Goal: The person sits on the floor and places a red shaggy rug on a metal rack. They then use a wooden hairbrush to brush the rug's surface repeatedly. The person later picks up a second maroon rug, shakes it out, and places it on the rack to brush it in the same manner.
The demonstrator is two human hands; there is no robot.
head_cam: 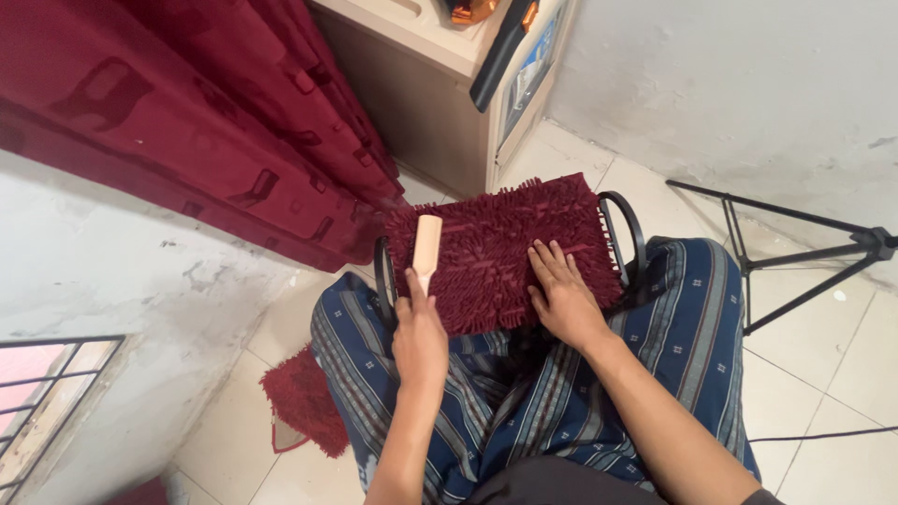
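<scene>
Head camera, looking down at a seated person's lap.

Mat (505,248): dark red, shaggy, rectangular; lies across the knees on a black curved frame (625,234), whose bars show at the mat's left and right edges.

Left hand (418,337): closed around the lower end of a pale wooden handle (427,248); the handle stands upright over the left part of the mat. What is at its far end cannot be told.

Right hand (559,295): open, palm down, fingers spread flat on the right half of the mat, pressing on the pile.

Cloth (692,327): blue, striped and checked, covers both legs under the mat.

Second mat (304,397): same dark red shag, lies on the tiled floor (823,374) just beside the person's left leg.

Curtain (206,122): dark red, patterned, hangs at upper left, its hem near the mat's far left corner.

Cabinet (430,103): light wood, stands beyond the mat against the white wall (748,84).

Tripod legs (795,252): black, spread on the floor at right, apart from the person.

Window bars (47,393): at lower left.
</scene>
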